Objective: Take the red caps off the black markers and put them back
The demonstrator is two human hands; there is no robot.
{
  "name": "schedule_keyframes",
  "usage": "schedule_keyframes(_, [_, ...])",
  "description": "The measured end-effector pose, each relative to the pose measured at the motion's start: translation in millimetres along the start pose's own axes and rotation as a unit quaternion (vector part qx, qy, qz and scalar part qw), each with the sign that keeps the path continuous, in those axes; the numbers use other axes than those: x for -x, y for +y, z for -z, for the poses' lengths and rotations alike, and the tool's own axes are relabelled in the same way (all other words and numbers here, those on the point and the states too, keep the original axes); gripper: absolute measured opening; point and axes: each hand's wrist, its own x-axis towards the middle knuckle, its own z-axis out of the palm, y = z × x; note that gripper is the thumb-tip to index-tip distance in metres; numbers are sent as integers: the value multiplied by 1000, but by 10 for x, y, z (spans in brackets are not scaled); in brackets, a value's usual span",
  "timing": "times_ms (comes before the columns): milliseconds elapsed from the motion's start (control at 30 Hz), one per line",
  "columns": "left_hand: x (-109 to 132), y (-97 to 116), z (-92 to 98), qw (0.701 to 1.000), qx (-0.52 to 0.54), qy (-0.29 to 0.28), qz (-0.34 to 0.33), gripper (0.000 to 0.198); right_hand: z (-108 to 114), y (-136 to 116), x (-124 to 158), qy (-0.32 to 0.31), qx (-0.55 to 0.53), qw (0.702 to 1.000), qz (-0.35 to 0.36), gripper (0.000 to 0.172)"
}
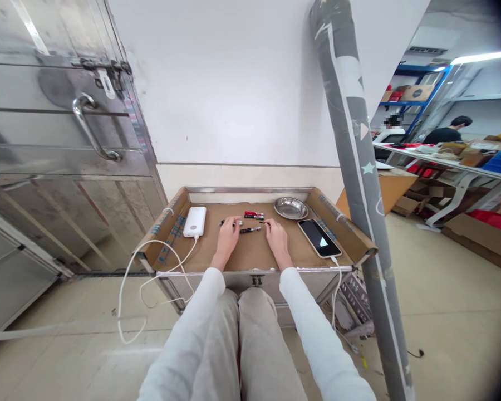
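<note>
Two pale long sleeves (192,328) run from the near edge to a shallow tray lined with brown cardboard (250,253). Over it, the right hand (277,235) pinches a slim dark stick-shaped piece (263,221) between thumb and fingertips; the left hand (229,233) curls over a dark pen with a pale end (240,223), though at this size I cannot tell whether it grips or merely covers it. Between the hands lies a loose black pen with a silvery end (250,229). The step in hand seems to be close fingertip work on the pens, and the next move calls for a light, level pinch that clears the loose one. To the right is a black-screened phone (319,238), to the left a white rounded power bank (195,221). Farther back lie a slender red pen (254,213) and, beyond to its right, a round shiny metal dish (291,208).
</note>
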Motion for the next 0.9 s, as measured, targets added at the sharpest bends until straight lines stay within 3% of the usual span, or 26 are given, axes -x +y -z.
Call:
schedule_keyframes(100, [107,-169,207,997,10,-75,22,16,-10,-3,-6,0,-3,1000,7,27])
schedule_keyframes(167, [191,-248,260,990,11,-138,18,25,-11,-8,-8,3,-3,1000,10,27])
schedule_keyframes(233, [248,-276,247,985,12,-169,21,25,-9,-11,-7,9,-7,1000,12,27])
schedule_keyframes(333, [246,-224,147,984,3,-179,23,8,-13,-6,-8,13,-17,999,24,27])
schedule_keyframes(500, [112,-3,-156,990,36,-137,6,11,-51,14,-27,9,-9,999,31,27])
schedule_keyframes(667, [-35,136,-443,991,119,-24,63,15,-59,1,-36,5,-30,998,48,25])
schedule_keyframes(900, [-66,158,-471,981,167,43,88,13,-67,-19,-55,-18,-70,994,86,22])
